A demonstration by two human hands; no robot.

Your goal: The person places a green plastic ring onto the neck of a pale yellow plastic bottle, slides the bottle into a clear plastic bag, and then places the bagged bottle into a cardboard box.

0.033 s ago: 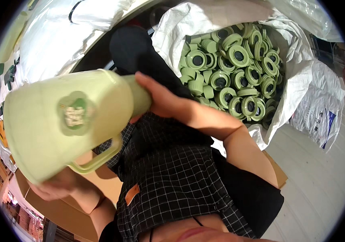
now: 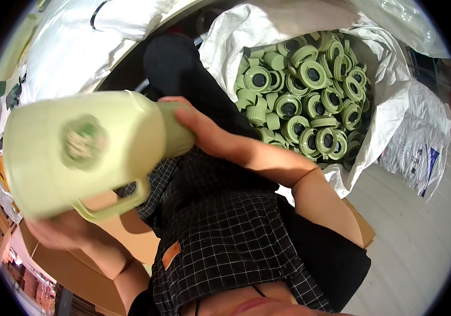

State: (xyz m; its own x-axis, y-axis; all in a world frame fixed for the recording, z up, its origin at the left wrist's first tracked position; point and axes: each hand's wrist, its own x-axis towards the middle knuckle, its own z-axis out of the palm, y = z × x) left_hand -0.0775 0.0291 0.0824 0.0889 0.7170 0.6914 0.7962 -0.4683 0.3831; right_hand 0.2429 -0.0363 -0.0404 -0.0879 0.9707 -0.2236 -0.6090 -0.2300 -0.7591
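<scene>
A large pale green jug (image 2: 114, 131) lies on its side in the air before me, its base to the left, its side handle (image 2: 114, 208) turned toward me. A round flower-shaped green mark on its body is smeared by motion. My right hand (image 2: 209, 131) is closed round the green cap (image 2: 178, 130) at the jug's narrow end; some fingers are hidden behind it. Under the base end, my left hand (image 2: 59, 230) bears the jug, blurred and partly hidden by it.
To the right, an open white woven sack (image 2: 389, 113) holds many green ring-shaped lids and caps (image 2: 312, 73). White plastic wrapping (image 2: 72, 58) covers things at the far left. An open cardboard box (image 2: 83, 274) stands at the lower left, and a clear printed plastic bag (image 2: 420, 137) lies right of the sack.
The jug has shifted a little left, its base end has risen, and its mark and handle have moved left. My left hand has moved up with the base; the right stays at the cap.
</scene>
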